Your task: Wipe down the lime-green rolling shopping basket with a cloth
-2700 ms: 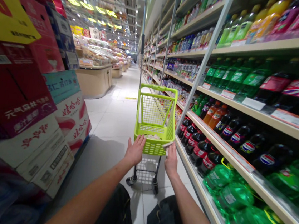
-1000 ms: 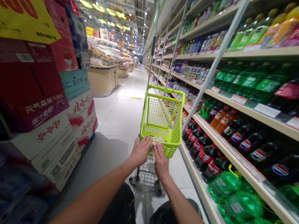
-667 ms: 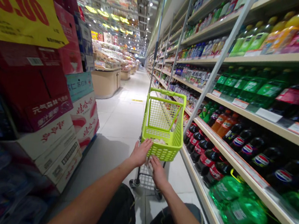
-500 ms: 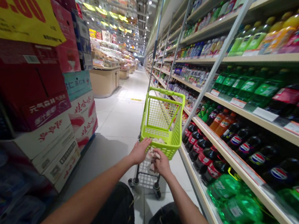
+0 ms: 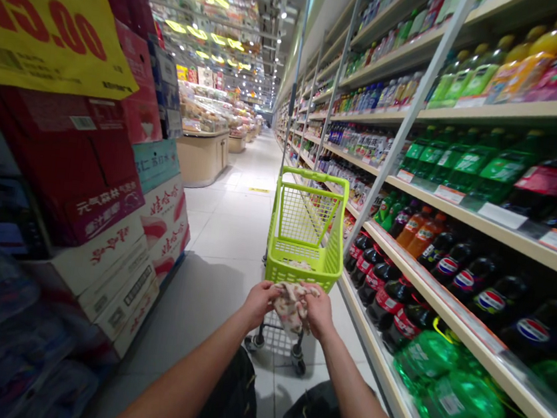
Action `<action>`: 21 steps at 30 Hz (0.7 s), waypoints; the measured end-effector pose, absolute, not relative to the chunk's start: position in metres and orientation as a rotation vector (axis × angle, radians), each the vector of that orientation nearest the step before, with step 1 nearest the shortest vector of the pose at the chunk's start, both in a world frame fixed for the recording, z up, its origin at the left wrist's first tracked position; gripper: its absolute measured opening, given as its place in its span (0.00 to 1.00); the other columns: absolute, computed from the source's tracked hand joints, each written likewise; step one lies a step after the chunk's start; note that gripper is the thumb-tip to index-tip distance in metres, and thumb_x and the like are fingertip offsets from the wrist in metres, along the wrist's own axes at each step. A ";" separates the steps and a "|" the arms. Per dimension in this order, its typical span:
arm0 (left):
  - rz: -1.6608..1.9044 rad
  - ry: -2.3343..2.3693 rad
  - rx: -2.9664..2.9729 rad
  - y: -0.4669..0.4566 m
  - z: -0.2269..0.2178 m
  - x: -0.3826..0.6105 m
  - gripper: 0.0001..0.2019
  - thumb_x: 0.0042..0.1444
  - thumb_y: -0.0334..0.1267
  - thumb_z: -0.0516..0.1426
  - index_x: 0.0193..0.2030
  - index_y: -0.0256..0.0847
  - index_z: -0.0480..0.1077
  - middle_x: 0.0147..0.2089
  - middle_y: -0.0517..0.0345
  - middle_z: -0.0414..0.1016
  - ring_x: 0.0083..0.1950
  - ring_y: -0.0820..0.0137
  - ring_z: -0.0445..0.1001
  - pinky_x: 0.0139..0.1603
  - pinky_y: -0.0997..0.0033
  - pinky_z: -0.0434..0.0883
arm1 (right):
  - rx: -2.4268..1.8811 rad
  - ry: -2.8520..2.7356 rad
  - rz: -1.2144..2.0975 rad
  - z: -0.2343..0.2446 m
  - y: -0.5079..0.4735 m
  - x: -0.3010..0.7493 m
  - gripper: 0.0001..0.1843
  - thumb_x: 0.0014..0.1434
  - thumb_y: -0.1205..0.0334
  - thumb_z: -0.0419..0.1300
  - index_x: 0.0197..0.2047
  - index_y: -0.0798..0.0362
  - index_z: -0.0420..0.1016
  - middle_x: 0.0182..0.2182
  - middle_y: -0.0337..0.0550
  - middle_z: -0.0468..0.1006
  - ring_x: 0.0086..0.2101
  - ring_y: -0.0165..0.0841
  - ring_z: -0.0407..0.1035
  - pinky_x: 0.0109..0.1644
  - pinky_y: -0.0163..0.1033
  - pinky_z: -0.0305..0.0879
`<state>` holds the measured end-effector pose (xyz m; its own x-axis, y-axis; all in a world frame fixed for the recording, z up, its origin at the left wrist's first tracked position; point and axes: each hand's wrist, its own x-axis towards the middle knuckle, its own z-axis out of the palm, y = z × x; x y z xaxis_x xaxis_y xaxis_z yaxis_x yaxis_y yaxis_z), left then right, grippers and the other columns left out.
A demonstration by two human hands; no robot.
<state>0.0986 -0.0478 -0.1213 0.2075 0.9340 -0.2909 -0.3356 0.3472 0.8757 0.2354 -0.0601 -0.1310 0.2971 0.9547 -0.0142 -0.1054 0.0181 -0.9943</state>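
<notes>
A small lime-green shopping cart [image 5: 306, 239] stands in the aisle just ahead of me. Both my hands hold a crumpled patterned cloth [image 5: 292, 304] between them, just in front of the cart's near rim. My left hand [image 5: 259, 299] grips the cloth's left side with curled fingers. My right hand [image 5: 319, 307] is closed on its right side. Neither hand touches the cart. Something pale lies inside the cart basket; I cannot make out what it is.
Shelves [image 5: 459, 216] of soda bottles run along the right, with green packs [image 5: 444, 389] low down. Stacked red and white cartons [image 5: 106, 216] with a yellow price sign [image 5: 47, 28] line the left. White tiled floor [image 5: 226, 230] leads down the aisle to a counter [image 5: 204, 153].
My hands left the cart's near rim and drew back toward me, bunching the cloth between them. The cart now stands a little further off.
</notes>
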 end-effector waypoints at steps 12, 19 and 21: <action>0.565 0.991 1.178 -0.058 -0.091 0.080 0.11 0.34 0.39 0.62 0.25 0.35 0.68 0.20 0.63 0.67 0.21 0.76 0.65 0.25 0.74 0.63 | -1.137 -1.327 1.054 -0.097 -0.088 0.233 0.03 0.38 0.63 0.56 0.19 0.53 0.68 0.48 0.47 0.70 0.43 0.39 0.68 0.48 0.45 0.62; 0.836 1.151 1.289 -0.058 -0.094 0.087 0.15 0.31 0.21 0.55 0.29 0.37 0.68 0.20 0.68 0.65 0.22 0.78 0.63 0.27 0.77 0.62 | -1.215 -1.017 1.308 -0.098 -0.106 0.233 0.26 0.39 0.48 0.63 0.41 0.51 0.70 0.38 0.47 0.76 0.34 0.38 0.72 0.34 0.42 0.68; 0.877 1.177 1.303 -0.059 -0.095 0.090 0.15 0.30 0.21 0.56 0.29 0.37 0.69 0.21 0.67 0.66 0.25 0.76 0.64 0.30 0.76 0.64 | -1.245 -1.167 1.217 -0.098 -0.105 0.228 0.27 0.37 0.50 0.64 0.41 0.54 0.71 0.36 0.47 0.77 0.35 0.38 0.71 0.37 0.41 0.68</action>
